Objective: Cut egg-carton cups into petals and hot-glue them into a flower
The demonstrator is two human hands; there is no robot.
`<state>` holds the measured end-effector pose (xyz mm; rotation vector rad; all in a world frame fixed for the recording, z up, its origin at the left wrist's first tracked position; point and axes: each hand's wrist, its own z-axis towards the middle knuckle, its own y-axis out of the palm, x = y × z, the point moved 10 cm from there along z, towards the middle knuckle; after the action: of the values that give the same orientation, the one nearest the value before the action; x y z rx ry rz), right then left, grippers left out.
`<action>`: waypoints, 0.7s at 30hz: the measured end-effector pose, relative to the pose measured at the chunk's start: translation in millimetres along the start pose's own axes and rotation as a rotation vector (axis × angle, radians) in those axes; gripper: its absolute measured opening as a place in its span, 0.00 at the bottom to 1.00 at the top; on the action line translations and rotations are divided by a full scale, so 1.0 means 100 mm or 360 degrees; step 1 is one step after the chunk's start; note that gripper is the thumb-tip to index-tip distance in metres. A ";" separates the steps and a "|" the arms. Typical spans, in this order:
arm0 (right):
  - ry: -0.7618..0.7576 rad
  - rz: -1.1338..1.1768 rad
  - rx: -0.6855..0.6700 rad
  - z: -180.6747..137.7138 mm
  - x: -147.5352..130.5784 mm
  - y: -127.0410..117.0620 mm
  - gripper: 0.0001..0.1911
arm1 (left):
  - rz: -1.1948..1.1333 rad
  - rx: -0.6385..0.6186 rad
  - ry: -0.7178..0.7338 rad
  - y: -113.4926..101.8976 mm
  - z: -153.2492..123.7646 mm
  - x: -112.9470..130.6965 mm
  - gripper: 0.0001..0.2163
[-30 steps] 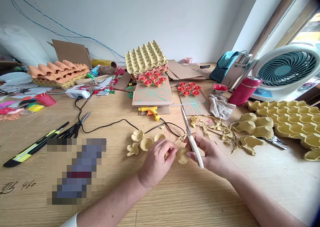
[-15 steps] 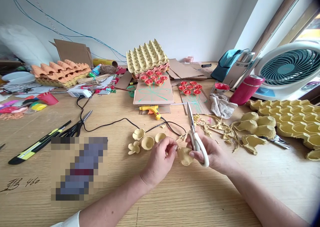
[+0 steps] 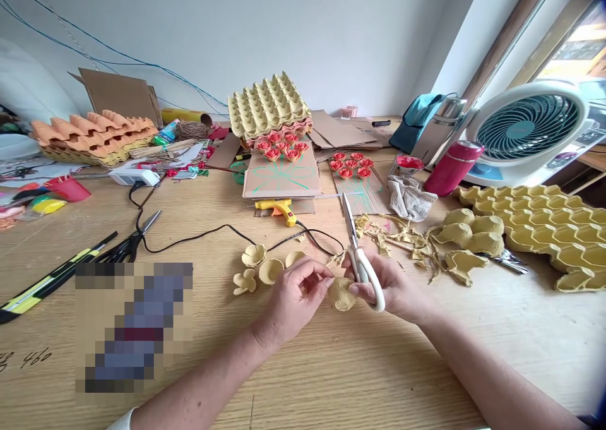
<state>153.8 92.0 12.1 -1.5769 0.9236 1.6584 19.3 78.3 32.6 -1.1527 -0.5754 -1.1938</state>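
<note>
My right hand (image 3: 391, 285) is wrapped round white-handled scissors (image 3: 363, 272), whose blades point up and away from me. Its thumb also presses on an egg-carton cup (image 3: 343, 295), held low over the table. From the other side my left hand (image 3: 297, 294) is closed, pinching the cup's edge between thumb and fingers. Just beyond the left hand lie several cut cups: a petalled one (image 3: 254, 254), a flower-shaped one (image 3: 244, 282) and a round one (image 3: 271, 271). Another cup (image 3: 294, 259) is partly hidden behind my left hand.
A yellow glue gun (image 3: 279, 210) and its black cord lie ahead. Carton scraps (image 3: 402, 237), a pink bottle (image 3: 453, 168), egg trays (image 3: 544, 228) and a fan (image 3: 525, 130) stand right. Red paper-pulp flowers (image 3: 351, 165) rest on cardboard. A utility knife (image 3: 52, 281) and black scissors (image 3: 127, 244) lie left.
My view has turned slightly to the right, so everything appears shifted left. Both hands keep almost the same hold on the cup and scissors.
</note>
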 end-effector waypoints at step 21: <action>0.0099 -0.0074 -0.0118 -0.05 -0.04 0.08 0.26 | -0.0315 -0.0046 -0.0356 0.05 0.00 -0.30 0.04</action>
<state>149.7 83.6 16.7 -1.6953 0.8589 1.6364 14.1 90.3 4.7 -1.2861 -0.8607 -1.2519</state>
